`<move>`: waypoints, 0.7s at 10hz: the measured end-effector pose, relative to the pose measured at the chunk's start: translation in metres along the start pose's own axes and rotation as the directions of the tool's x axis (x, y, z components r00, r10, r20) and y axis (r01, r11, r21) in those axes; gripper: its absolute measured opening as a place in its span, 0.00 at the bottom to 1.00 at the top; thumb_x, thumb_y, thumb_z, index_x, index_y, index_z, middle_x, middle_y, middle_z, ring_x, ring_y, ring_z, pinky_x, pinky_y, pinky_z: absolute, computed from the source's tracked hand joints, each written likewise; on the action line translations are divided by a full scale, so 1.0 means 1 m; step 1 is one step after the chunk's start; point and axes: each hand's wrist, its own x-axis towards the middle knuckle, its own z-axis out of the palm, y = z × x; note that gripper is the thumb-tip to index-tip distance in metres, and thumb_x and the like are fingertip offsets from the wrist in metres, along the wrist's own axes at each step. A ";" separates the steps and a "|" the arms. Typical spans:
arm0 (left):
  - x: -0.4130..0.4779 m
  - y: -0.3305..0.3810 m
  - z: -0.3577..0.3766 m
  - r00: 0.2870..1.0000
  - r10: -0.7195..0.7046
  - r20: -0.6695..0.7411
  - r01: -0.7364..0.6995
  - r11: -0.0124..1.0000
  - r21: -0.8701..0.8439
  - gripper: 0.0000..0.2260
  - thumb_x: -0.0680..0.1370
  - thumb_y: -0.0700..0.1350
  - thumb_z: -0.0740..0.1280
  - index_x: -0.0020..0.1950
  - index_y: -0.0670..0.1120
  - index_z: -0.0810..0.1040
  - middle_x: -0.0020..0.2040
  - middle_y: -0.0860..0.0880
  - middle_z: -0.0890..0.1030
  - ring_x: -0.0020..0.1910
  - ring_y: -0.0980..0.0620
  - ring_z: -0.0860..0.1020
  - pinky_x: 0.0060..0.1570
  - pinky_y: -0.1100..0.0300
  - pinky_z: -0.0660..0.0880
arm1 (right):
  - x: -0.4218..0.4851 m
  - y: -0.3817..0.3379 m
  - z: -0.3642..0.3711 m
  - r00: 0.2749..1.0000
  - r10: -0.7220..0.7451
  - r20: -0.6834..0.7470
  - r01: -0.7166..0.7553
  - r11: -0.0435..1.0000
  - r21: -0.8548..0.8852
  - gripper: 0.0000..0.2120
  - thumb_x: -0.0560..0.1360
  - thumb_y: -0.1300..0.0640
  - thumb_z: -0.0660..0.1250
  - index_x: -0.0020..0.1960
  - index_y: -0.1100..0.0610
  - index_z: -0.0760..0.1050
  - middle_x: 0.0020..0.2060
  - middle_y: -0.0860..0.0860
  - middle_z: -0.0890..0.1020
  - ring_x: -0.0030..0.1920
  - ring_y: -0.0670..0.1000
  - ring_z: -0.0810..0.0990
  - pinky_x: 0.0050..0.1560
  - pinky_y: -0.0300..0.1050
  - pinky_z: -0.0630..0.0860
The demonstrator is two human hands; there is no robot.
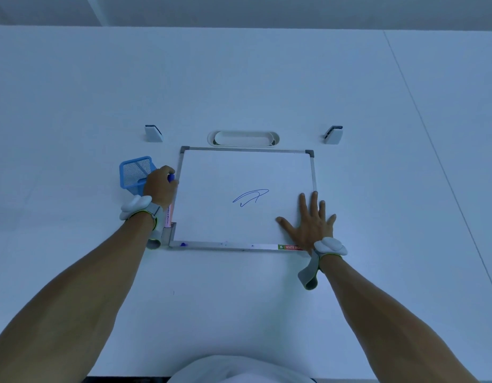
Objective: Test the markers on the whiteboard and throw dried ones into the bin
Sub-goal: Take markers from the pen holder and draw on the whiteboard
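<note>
- Beside the whiteboard (247, 172) frame's left edge, the left hand (159, 185) is closed around a blue-capped marker (170, 177) — its pale barrel running toward the person.
- Blue mesh bin (135, 172) sits just left of that hand, nearer it.
- Right hand (311, 219) lies flat, fingers spread, on the board — holding nothing.

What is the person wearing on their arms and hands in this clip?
Both forearms are bare, with no sleeves or gloves. Each wrist carries the same device: a rounded white pod on a grey strap with a thin yellow-green edge, and the strap's loose grey end hangs off the wrist. One sits behind the left hand, the other behind the right hand. No cables or rings are visible.
</note>
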 end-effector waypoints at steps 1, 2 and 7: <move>0.003 -0.001 0.003 0.999 -0.001 0.035 0.000 1.000 0.021 0.11 0.76 0.37 0.63 0.58 0.35 0.74 0.55 0.33 0.77 0.54 0.35 0.76 0.51 0.49 0.72 | -0.001 0.000 0.000 1.000 -0.001 0.007 0.001 1.000 -0.001 0.46 0.67 0.22 0.44 0.77 0.47 0.40 0.78 0.52 0.41 0.77 0.60 0.46 0.71 0.70 0.51; 0.005 -0.004 0.007 0.999 -0.002 0.054 0.001 1.000 0.028 0.10 0.77 0.36 0.63 0.57 0.35 0.74 0.54 0.32 0.78 0.52 0.34 0.77 0.49 0.48 0.73 | -0.001 0.000 -0.001 1.000 -0.001 0.008 0.001 1.000 0.001 0.47 0.67 0.22 0.44 0.77 0.47 0.40 0.78 0.52 0.41 0.77 0.60 0.46 0.71 0.70 0.51; -0.009 -0.024 0.026 0.971 -0.077 0.227 0.049 0.991 0.128 0.11 0.76 0.35 0.60 0.57 0.33 0.74 0.45 0.41 0.72 0.44 0.44 0.71 0.43 0.58 0.67 | -0.001 0.000 -0.001 1.000 0.003 0.016 -0.003 1.000 -0.007 0.46 0.67 0.22 0.44 0.77 0.47 0.40 0.78 0.52 0.41 0.77 0.60 0.46 0.71 0.70 0.51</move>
